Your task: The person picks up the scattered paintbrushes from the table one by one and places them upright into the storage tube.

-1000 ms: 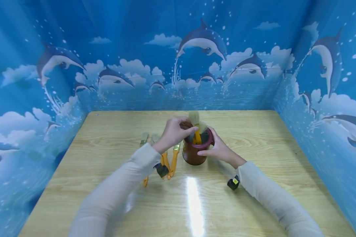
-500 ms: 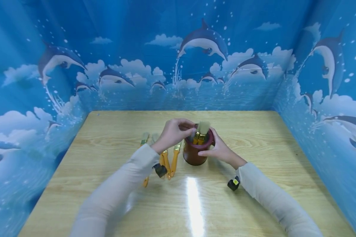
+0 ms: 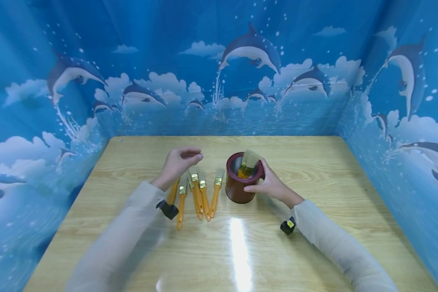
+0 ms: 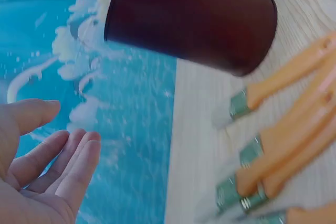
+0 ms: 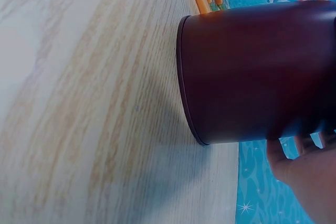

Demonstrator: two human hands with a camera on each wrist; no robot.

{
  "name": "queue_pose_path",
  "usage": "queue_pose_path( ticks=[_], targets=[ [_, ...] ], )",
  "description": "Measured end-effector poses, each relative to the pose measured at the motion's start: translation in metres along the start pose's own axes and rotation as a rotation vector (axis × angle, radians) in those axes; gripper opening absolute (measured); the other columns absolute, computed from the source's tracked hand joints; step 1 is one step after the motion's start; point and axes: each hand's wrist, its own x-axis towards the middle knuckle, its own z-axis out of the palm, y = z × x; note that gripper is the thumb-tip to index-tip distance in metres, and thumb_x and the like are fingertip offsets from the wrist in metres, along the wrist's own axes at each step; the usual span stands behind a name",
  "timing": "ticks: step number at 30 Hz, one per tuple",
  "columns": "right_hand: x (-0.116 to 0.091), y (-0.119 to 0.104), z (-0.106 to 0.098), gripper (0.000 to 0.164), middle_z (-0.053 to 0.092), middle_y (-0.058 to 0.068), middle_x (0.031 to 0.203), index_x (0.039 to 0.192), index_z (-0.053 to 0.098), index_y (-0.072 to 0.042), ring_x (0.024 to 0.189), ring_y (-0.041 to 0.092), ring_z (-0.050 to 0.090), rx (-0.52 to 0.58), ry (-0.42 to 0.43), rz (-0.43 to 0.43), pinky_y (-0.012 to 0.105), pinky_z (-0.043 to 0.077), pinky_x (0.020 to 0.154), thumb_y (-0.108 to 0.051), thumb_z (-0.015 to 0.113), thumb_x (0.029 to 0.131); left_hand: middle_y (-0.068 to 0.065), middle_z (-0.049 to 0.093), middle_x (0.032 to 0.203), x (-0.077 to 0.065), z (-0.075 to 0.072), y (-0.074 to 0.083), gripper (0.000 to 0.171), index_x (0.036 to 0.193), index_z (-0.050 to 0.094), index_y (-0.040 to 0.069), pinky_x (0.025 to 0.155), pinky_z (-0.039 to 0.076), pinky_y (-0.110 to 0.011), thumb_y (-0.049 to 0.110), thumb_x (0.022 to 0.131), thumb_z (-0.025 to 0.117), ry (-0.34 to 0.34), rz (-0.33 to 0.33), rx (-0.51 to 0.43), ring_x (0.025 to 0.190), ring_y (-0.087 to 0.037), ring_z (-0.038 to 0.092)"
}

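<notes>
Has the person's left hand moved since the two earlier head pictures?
Yes. Against the table, the left hand has moved leftward, away from the dark red container.

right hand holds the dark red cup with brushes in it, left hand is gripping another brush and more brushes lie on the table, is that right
Not quite: the left hand grips nothing, as the left wrist view shows. The right hand holds the dark red cup with brushes in it, and more brushes lie on the table.

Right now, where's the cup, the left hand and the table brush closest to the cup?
Cup [image 3: 237, 189]: head view, on its outside wall.
Left hand [image 3: 177, 165]: head view, on its middle.
Brush [image 3: 216, 194]: head view, on its handle.
</notes>
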Motion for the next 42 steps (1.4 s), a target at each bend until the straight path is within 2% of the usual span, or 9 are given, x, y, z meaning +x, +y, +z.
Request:
queue_pose_path(
  ticks=[4, 9, 14, 20, 24, 31, 37, 42],
  targets=[
    [0.0, 0.0, -0.001, 0.107, 0.027, 0.009, 0.153, 0.153, 0.007, -0.023, 0.139, 0.032, 0.03, 0.01, -0.004, -0.003, 0.059, 0.026, 0.111, -0.024, 0.082, 0.077, -0.011, 0.062, 0.123, -0.002, -0.013, -0.012, 0.042, 0.127, 0.059, 0.009, 0.095, 0.05, -0.04, 0.029, 0.092, 0.066, 0.025, -0.038, -0.006, 0.111, -0.024, 0.06],
    [-0.001, -0.001, -0.001, 0.107, 0.026, 0.008, 0.153, 0.153, 0.008, -0.024, 0.139, 0.031, 0.03, 0.012, -0.003, 0.002, 0.059, 0.025, 0.111, -0.025, 0.082, 0.076, -0.015, 0.059, 0.129, -0.004, -0.026, -0.028, 0.047, 0.133, 0.054, 0.006, 0.103, 0.044, -0.045, 0.028, 0.093, 0.064, 0.009, -0.081, -0.062, 0.118, -0.03, 0.056],
    [-0.001, -0.002, -0.001, 0.107, 0.026, 0.007, 0.153, 0.153, 0.008, -0.025, 0.139, 0.031, 0.03, 0.011, -0.003, 0.004, 0.059, 0.026, 0.111, -0.025, 0.082, 0.076, -0.02, 0.053, 0.135, -0.004, -0.035, -0.043, 0.051, 0.138, 0.047, 0.0, 0.106, 0.041, -0.043, 0.023, 0.094, 0.062, -0.005, -0.127, -0.149, 0.124, -0.034, 0.051],
    [-0.001, -0.003, 0.0, 0.106, 0.027, 0.007, 0.153, 0.153, 0.009, -0.026, 0.139, 0.03, 0.03, 0.007, -0.002, 0.006, 0.059, 0.026, 0.111, -0.024, 0.082, 0.077, -0.022, 0.047, 0.14, 0.0, -0.044, -0.063, 0.053, 0.141, 0.04, -0.003, 0.106, 0.042, -0.038, 0.019, 0.097, 0.059, 0.01, -0.156, -0.165, 0.127, -0.032, 0.049],
    [-0.001, -0.003, 0.0, 0.106, 0.027, 0.007, 0.153, 0.153, 0.008, -0.026, 0.139, 0.03, 0.03, 0.009, -0.003, 0.01, 0.059, 0.025, 0.111, -0.024, 0.082, 0.077, -0.023, 0.049, 0.138, 0.002, -0.05, -0.077, 0.051, 0.14, 0.042, -0.004, 0.105, 0.042, -0.04, 0.019, 0.097, 0.059, 0.035, -0.17, -0.13, 0.125, -0.033, 0.051],
    [-0.001, -0.002, -0.001, 0.107, 0.026, 0.008, 0.154, 0.153, 0.007, -0.024, 0.14, 0.03, 0.028, 0.005, -0.004, 0.012, 0.059, 0.024, 0.111, -0.025, 0.082, 0.077, -0.024, 0.05, 0.136, 0.003, -0.054, -0.096, 0.048, 0.136, 0.048, -0.002, 0.106, 0.04, -0.045, 0.021, 0.095, 0.06, 0.062, -0.202, 0.025, 0.123, -0.035, 0.05],
    [-0.001, -0.002, -0.001, 0.107, 0.025, 0.008, 0.154, 0.153, 0.006, -0.025, 0.14, 0.03, 0.028, 0.007, -0.004, 0.024, 0.059, 0.024, 0.112, -0.025, 0.082, 0.077, -0.024, 0.054, 0.131, 0.005, -0.049, -0.106, 0.047, 0.13, 0.054, -0.005, 0.103, 0.043, -0.045, 0.021, 0.093, 0.064, 0.07, -0.21, 0.094, 0.122, -0.036, 0.05],
    [-0.001, -0.002, 0.0, 0.107, 0.025, 0.008, 0.154, 0.153, 0.007, -0.026, 0.141, 0.03, 0.027, 0.01, -0.001, 0.028, 0.06, 0.024, 0.112, -0.025, 0.081, 0.077, -0.023, 0.062, 0.12, 0.009, -0.041, -0.108, 0.045, 0.122, 0.06, -0.005, 0.092, 0.049, -0.041, 0.02, 0.087, 0.071, 0.136, -0.196, 0.149, 0.111, -0.034, 0.058]
  ],
)
